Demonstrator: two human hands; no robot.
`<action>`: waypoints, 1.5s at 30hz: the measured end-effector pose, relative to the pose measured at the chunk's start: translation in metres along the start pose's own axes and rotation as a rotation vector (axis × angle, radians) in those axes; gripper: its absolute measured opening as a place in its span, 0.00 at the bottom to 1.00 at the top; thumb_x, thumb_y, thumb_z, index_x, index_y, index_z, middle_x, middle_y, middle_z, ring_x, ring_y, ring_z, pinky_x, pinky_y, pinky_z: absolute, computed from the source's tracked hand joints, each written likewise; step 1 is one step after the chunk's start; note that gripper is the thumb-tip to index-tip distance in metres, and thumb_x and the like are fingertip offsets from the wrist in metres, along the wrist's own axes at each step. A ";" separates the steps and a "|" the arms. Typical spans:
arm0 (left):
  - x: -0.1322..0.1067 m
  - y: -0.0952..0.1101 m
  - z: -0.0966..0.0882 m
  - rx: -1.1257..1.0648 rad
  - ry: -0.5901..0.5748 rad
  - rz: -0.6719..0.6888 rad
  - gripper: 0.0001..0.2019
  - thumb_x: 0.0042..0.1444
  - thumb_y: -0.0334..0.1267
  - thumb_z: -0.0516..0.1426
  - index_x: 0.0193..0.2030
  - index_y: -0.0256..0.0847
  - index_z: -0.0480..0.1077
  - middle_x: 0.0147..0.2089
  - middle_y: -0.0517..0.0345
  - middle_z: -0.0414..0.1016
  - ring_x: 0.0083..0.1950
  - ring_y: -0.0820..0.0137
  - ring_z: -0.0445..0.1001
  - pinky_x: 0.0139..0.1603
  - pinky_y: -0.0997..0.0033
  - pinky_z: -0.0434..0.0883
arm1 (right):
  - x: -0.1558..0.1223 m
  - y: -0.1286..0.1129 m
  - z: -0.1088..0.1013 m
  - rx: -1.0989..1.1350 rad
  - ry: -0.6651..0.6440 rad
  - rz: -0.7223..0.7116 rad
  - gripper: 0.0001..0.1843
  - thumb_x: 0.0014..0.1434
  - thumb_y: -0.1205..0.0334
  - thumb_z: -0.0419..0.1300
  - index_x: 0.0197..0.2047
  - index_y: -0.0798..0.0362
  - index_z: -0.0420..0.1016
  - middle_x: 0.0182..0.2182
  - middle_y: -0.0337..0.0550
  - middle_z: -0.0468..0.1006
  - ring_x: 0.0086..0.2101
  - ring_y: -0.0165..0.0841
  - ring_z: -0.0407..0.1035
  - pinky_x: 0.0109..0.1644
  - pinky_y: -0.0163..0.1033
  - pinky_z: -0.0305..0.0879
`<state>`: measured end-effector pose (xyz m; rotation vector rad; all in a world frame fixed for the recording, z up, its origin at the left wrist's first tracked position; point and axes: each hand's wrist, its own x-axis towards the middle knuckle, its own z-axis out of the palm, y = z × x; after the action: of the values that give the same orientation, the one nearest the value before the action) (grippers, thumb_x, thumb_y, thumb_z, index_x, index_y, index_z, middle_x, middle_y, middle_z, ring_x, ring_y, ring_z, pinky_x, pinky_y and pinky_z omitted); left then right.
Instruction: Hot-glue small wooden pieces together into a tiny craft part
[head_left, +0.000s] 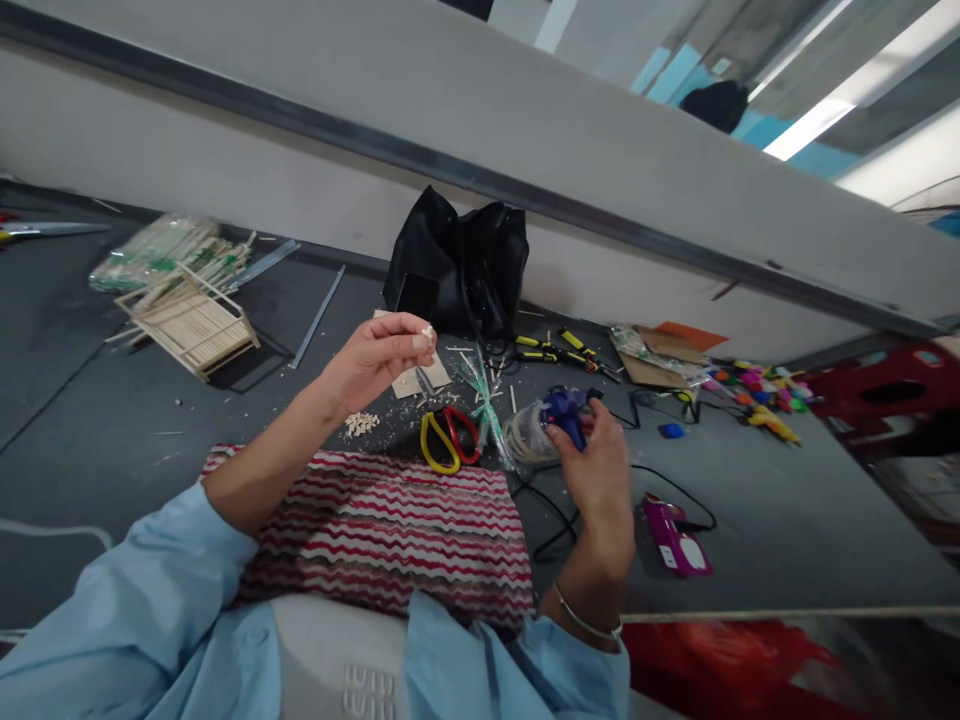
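My left hand (394,350) is raised over the table, thumb and fingertips pinched on a small pale wooden piece (427,334). My right hand (600,455) is closed around what looks like a blue glue gun (566,412), beside a clear plastic roll or container (529,437). Below my left hand lies a small pile of pale wooden bits (361,424). Scissors with one yellow and one red handle (441,440) rest between my hands, their blades over a pale card (406,384). Green-and-clear plastic wrapping (487,408) lies close by.
A stick-built frame (191,325) and bagged sticks (161,250) are at left. A black bag (457,260) leans against the wall; yellow-and-black pliers (544,352) lie near it. A striped cloth (375,530) lies in front of me, and a magenta device (675,540) with a cord sits at right.
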<state>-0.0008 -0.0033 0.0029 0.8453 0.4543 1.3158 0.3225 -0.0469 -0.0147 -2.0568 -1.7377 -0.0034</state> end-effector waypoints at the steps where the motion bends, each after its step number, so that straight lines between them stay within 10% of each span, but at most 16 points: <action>1: 0.000 0.000 -0.001 -0.003 -0.001 0.002 0.08 0.46 0.37 0.72 0.32 0.40 0.81 0.29 0.60 0.76 0.32 0.75 0.74 0.39 0.72 0.72 | -0.003 -0.002 -0.001 0.029 0.034 0.015 0.39 0.59 0.47 0.59 0.68 0.62 0.64 0.53 0.67 0.80 0.53 0.55 0.74 0.60 0.61 0.68; 7: 0.002 -0.003 -0.003 -0.016 -0.014 -0.004 0.08 0.46 0.36 0.72 0.32 0.39 0.81 0.29 0.60 0.78 0.32 0.76 0.75 0.39 0.73 0.73 | -0.018 -0.039 -0.028 0.565 0.370 0.108 0.23 0.59 0.45 0.62 0.50 0.52 0.74 0.42 0.54 0.83 0.32 0.40 0.75 0.35 0.46 0.74; 12: 0.003 -0.005 -0.005 -0.044 -0.014 -0.024 0.08 0.46 0.34 0.72 0.33 0.38 0.81 0.30 0.60 0.79 0.31 0.76 0.76 0.39 0.74 0.75 | -0.034 -0.089 -0.044 1.249 0.223 -0.057 0.15 0.56 0.49 0.72 0.35 0.51 0.77 0.31 0.42 0.78 0.28 0.32 0.73 0.21 0.32 0.61; 21: 0.005 -0.007 -0.008 -0.063 -0.045 -0.042 0.08 0.46 0.34 0.73 0.33 0.38 0.81 0.31 0.61 0.80 0.32 0.76 0.78 0.40 0.75 0.75 | -0.057 -0.116 -0.009 1.306 -0.214 -0.177 0.22 0.64 0.46 0.66 0.55 0.49 0.75 0.34 0.40 0.81 0.22 0.29 0.70 0.25 0.38 0.68; 27: 0.003 -0.010 -0.008 -0.053 -0.053 -0.060 0.09 0.45 0.33 0.73 0.34 0.38 0.82 0.35 0.60 0.82 0.34 0.75 0.79 0.44 0.71 0.76 | -0.058 -0.119 -0.002 1.316 -0.233 -0.171 0.16 0.65 0.46 0.66 0.42 0.51 0.75 0.34 0.40 0.80 0.22 0.27 0.70 0.26 0.37 0.69; 45: 0.001 -0.008 -0.006 0.065 -0.069 -0.090 0.11 0.42 0.36 0.75 0.34 0.39 0.83 0.31 0.60 0.80 0.34 0.74 0.76 0.42 0.71 0.69 | -0.061 -0.115 0.002 1.369 -0.259 -0.163 0.20 0.65 0.47 0.66 0.55 0.48 0.73 0.31 0.36 0.78 0.22 0.27 0.70 0.24 0.35 0.67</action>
<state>-0.0002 -0.0012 -0.0068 0.9112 0.4778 1.1908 0.2012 -0.0903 0.0043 -0.8982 -1.3267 1.0995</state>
